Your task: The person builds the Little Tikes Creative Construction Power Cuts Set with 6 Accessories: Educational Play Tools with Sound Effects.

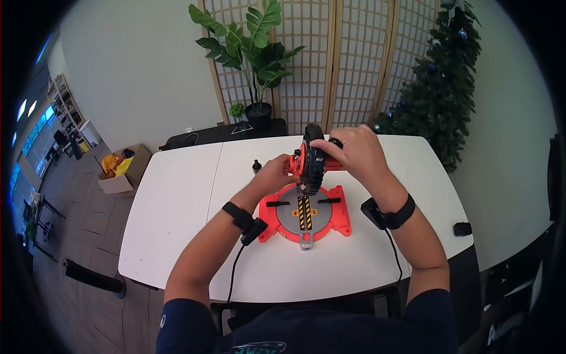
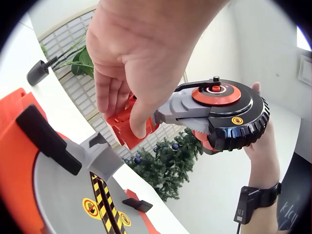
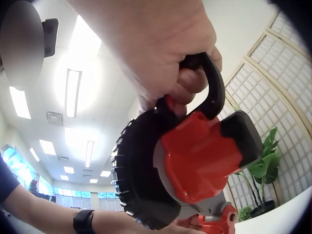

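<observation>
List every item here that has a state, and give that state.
Toy miter saw head: raised, apart from base
Saw base: flat on table
Left hand: gripping red bracket
Right hand: gripping black handle
Threaded black piece: upright
Cardboard box: open, filled

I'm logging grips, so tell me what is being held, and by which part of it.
A toy saw head: the right hand grips its black handle, the left hand its red bracket at the other end.

Lattice screen (image 1: 303, 71), white table (image 1: 171, 218), probably wood floor (image 1: 97, 236).
</observation>
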`<state>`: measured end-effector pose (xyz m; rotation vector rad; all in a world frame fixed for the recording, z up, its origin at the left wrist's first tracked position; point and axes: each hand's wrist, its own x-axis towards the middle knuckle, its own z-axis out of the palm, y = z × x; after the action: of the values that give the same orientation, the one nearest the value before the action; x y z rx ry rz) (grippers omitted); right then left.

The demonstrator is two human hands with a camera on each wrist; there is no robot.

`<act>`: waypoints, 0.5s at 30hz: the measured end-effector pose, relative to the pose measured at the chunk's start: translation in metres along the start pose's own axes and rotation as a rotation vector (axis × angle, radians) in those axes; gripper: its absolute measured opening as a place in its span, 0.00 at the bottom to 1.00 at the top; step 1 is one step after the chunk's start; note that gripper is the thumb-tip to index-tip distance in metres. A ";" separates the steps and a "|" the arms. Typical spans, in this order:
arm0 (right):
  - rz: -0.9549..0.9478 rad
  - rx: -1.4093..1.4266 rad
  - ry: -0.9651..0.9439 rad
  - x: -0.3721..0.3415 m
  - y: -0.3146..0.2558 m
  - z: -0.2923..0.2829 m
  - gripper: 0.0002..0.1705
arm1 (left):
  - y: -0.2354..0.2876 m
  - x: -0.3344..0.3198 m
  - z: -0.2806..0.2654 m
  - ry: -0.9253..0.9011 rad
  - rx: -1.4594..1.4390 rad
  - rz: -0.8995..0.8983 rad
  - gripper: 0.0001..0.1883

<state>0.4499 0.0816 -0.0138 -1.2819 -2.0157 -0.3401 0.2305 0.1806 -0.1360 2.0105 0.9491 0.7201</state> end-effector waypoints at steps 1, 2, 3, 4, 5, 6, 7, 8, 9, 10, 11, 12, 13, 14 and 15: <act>-0.026 0.012 -0.005 0.001 -0.001 0.000 0.32 | -0.003 0.002 0.002 0.000 0.000 0.000 0.27; -0.052 0.024 -0.011 0.001 -0.002 0.000 0.31 | -0.009 0.006 0.004 0.005 0.061 -0.014 0.27; -0.053 0.023 -0.010 0.002 -0.001 0.002 0.31 | -0.016 0.009 0.006 0.009 0.122 -0.028 0.28; -0.075 0.031 -0.031 0.002 0.002 0.007 0.29 | -0.028 0.014 0.009 0.009 0.122 -0.027 0.28; -0.097 0.039 -0.052 0.002 0.004 0.011 0.27 | -0.039 0.018 0.011 0.006 0.087 0.015 0.28; -0.096 0.039 -0.052 0.002 0.005 0.012 0.27 | -0.050 0.021 0.013 0.002 0.051 0.058 0.28; -0.113 0.031 -0.060 0.002 0.006 0.014 0.27 | -0.051 0.022 0.013 0.001 0.052 0.058 0.28; -0.131 0.024 -0.067 0.002 0.007 0.014 0.26 | -0.053 0.023 0.013 -0.016 0.036 0.039 0.28; -0.131 0.024 -0.067 0.002 0.006 0.014 0.26 | -0.055 0.024 0.013 -0.033 0.020 0.021 0.28; -0.118 0.027 -0.086 0.003 0.005 0.013 0.26 | -0.058 0.025 0.014 -0.034 0.020 0.020 0.28; -0.106 0.029 -0.106 0.003 0.004 0.012 0.26 | -0.061 0.027 0.015 -0.040 0.014 0.030 0.27; -0.106 0.029 -0.106 0.003 0.005 0.013 0.26 | -0.065 0.028 0.016 -0.047 0.008 0.041 0.27; -0.112 0.030 -0.102 0.003 0.006 0.013 0.26 | -0.062 0.026 0.016 -0.047 0.008 0.040 0.27; -0.118 0.032 -0.098 0.003 0.006 0.013 0.26 | -0.054 0.021 0.014 -0.092 0.062 0.030 0.27; -0.117 0.032 -0.099 0.003 0.006 0.013 0.26 | -0.045 0.017 0.013 -0.137 0.115 0.019 0.27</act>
<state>0.4484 0.0936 -0.0217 -1.1846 -2.1766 -0.3031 0.2325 0.2080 -0.1778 2.1420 0.9100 0.5413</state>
